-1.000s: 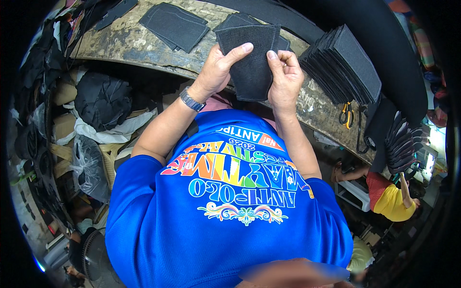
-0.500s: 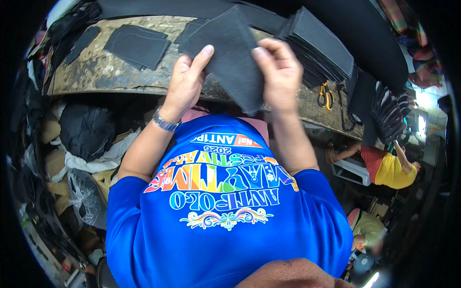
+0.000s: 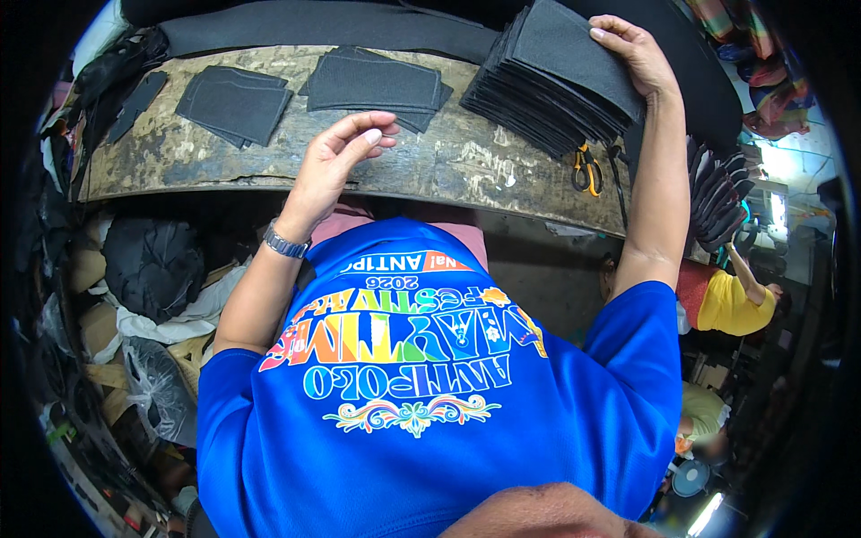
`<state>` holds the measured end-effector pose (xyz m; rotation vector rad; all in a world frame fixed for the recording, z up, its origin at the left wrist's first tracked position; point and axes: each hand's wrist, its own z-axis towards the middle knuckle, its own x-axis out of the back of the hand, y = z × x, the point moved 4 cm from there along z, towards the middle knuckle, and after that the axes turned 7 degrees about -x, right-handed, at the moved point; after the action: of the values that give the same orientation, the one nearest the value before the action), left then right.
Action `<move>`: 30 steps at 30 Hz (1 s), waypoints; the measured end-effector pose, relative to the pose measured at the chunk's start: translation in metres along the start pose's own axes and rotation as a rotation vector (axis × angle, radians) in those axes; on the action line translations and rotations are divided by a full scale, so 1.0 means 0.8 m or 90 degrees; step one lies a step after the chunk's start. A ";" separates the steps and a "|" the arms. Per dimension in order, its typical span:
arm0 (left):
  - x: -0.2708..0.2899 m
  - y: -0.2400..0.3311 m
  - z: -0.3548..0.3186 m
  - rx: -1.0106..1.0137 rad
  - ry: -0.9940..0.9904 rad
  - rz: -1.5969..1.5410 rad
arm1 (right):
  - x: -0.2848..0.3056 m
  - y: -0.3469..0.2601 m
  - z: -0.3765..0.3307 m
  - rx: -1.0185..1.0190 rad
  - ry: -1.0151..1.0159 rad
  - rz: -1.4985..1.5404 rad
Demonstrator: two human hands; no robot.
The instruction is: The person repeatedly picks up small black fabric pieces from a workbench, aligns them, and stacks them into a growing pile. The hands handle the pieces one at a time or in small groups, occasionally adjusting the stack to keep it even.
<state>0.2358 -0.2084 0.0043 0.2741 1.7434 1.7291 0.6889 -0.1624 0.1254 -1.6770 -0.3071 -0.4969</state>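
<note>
My right hand (image 3: 635,56) is at the far right corner of a tall stack of black fabric pieces (image 3: 547,99), with its thumb and fingers closed on the edge of the top piece (image 3: 574,49). My left hand (image 3: 345,148) hovers over the table's near edge with nothing in it, fingers loosely curled and apart. Just beyond it lies a low pile of black pieces (image 3: 372,85), slightly fanned. Farther left is another low pile of similar pieces (image 3: 235,103).
The worn wooden table (image 3: 448,161) holds orange-handled scissors (image 3: 587,170) beside the tall stack. A narrow black piece (image 3: 137,106) lies at the left end. Dark rolled material (image 3: 314,29) runs along the back. A person in a yellow shirt (image 3: 735,303) is at the right.
The black piece both hands held has left them. My right hand has moved right and away to the tall stack; my left hand has dropped slightly, its fingers loosened.
</note>
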 end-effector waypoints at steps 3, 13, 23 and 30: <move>0.015 0.000 -0.005 0.005 0.019 0.009 | -0.012 0.013 0.003 -0.005 0.018 -0.029; 0.074 0.014 -0.012 -0.056 0.081 0.237 | -0.056 -0.045 -0.039 0.124 0.238 -0.354; 0.208 0.024 -0.012 -0.055 0.024 0.964 | -0.342 -0.086 -0.065 0.341 0.028 -0.036; 0.221 0.012 -0.021 -0.173 0.093 0.915 | -0.417 -0.005 0.024 0.214 0.115 -0.373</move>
<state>0.0887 -0.1196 -0.0412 1.5792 1.3442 2.9263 0.4002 -0.1171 -0.0359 -1.1897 -0.7142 -0.9666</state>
